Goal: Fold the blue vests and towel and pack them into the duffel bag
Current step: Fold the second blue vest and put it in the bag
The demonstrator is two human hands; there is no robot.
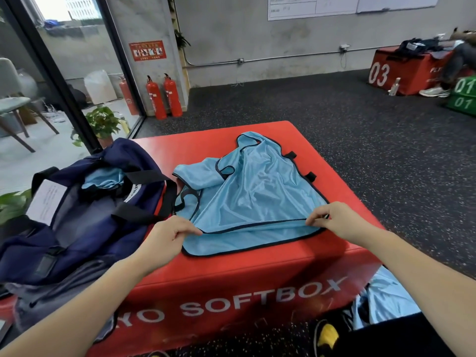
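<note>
With your left hand (pixel 171 231) and right hand (pixel 325 219) each pinching the blue mesh vest's (pixel 257 191) hem on the red soft box (pixel 231 274), beside the duffel bag (pixel 77 222), uneven pulls could skew the slippery fold

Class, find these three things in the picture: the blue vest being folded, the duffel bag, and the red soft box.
blue vest (pixel 255 191): head view, middle of the mesh panel.
duffel bag (pixel 85 222): head view, navy side wall.
red soft box (pixel 342 202): head view, bare top right of the vest.
</note>
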